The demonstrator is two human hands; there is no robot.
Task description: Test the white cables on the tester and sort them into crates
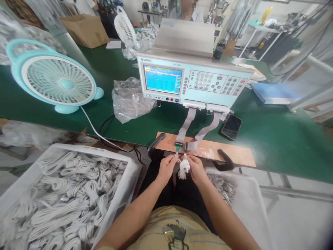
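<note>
Coiled white cable (184,168) hangs btwn the hands, just off the near edge of the green table (265,132). Left hand (166,168): fingers closed, thumb + index pinching one cable end at a small green PCB (178,148). Right hand (197,169): similar pinch on the other end, at a black conn. (186,147); coil v. near its fingertips, can't tell if touching.

PCB + conn. each sit on a grey ribbon (186,125), running far to a tester (192,81) w/ lit blue screen (162,80). Below, wood board (241,157) along near table edge, black clamp (156,144) at left, 2nd clamp (225,159) at right. Phone (231,127) right of ribbons. Clear plastic bag (130,100) left of tester; farther left, turq. fan (58,80). Blue folder (274,93) at right.

Far side: cardboard box (84,31), small white fan (125,27), person (199,15) in striped shirt behind tester. Near left, white tub (127,172) w/ many coiled cables (75,198); near right, another white tub (251,201) w/ fewer.
</note>
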